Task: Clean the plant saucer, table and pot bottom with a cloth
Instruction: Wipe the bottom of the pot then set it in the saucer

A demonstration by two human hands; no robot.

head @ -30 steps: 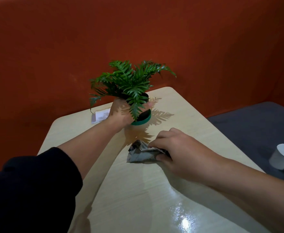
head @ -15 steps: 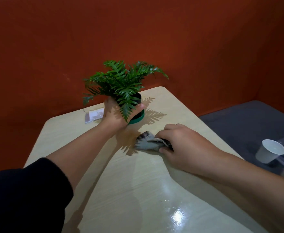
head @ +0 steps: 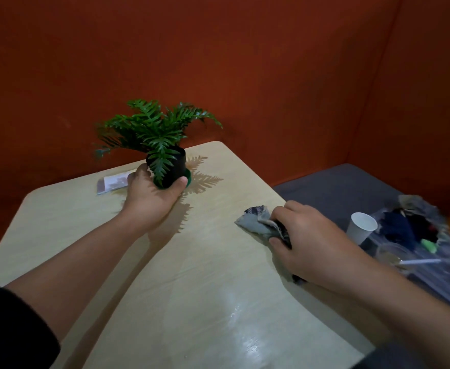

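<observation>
Head view: pale wooden table [head: 197, 302], orange walls [head: 218, 62], perhaps glossy.

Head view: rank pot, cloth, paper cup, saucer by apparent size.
1. Cloth, partly under the right hand
2. Pot
3. Paper cup, close to the pot; unsure
4. Saucer, mostly hidden

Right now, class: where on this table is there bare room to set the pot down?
Bare tabletop lies between the two forearms and toward the near edge. It is crowded at the far edge around pot, saucer and paper packet, and where the right hand holds the cloth.
</observation>
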